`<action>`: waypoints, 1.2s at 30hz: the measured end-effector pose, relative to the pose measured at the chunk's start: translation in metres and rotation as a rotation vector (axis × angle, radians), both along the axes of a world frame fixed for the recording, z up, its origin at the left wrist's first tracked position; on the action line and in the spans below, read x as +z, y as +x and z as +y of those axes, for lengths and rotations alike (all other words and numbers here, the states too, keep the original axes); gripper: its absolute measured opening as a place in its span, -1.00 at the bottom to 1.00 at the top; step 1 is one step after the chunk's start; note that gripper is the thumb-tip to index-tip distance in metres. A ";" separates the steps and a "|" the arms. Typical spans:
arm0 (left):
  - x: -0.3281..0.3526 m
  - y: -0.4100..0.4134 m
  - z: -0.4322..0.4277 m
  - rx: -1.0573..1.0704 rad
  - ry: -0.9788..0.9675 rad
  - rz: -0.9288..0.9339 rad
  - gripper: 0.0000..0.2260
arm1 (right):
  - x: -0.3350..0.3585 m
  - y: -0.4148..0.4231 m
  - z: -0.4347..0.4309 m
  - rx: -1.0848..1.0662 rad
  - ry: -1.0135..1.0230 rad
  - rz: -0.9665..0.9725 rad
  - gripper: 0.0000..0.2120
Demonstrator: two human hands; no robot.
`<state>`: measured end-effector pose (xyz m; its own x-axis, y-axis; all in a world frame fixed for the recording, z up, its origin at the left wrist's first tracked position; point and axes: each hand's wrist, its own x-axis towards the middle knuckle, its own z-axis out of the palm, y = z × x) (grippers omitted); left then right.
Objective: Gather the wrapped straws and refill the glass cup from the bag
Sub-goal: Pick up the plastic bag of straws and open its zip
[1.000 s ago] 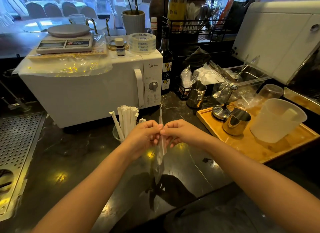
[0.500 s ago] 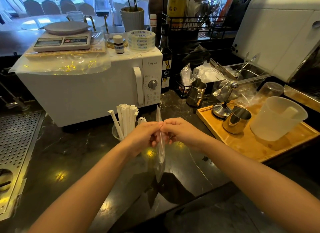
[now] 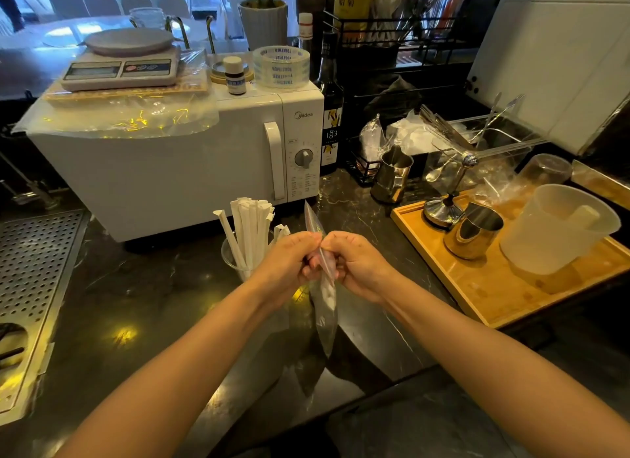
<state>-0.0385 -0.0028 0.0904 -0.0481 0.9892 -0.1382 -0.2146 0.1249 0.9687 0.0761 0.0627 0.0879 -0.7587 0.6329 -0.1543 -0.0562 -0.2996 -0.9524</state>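
A narrow clear plastic bag (image 3: 325,316) hangs upright over the dark counter, its top edge poking up between my hands. My left hand (image 3: 289,261) and my right hand (image 3: 356,263) both pinch the bag near its top, knuckles almost touching. Something white shows inside the bag just below my fingers. Behind my left hand stands the glass cup (image 3: 229,257), holding several white paper-wrapped straws (image 3: 250,230) that fan upward; my left hand hides the cup's right side.
A white microwave (image 3: 191,157) with a scale and tape rolls on top stands right behind the cup. A wooden tray (image 3: 484,287) at the right carries a steel cup, a tamper and a plastic jug. A perforated metal drain grate (image 3: 34,270) lies at the left.
My hands have stayed pinched together on the bag's top, shifting only slightly. The bag's tail hangs a little lower and more to the right.
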 end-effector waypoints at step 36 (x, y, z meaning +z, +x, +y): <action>0.043 -0.029 -0.042 0.380 -0.055 0.750 -0.63 | 0.033 0.028 0.029 0.318 0.385 -0.679 -0.67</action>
<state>-0.0678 -0.0448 0.1337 -0.4751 0.8798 0.0158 0.4464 0.2256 0.8659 0.1044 0.0921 0.1211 -0.7300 0.5065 -0.4589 0.5980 0.1481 -0.7877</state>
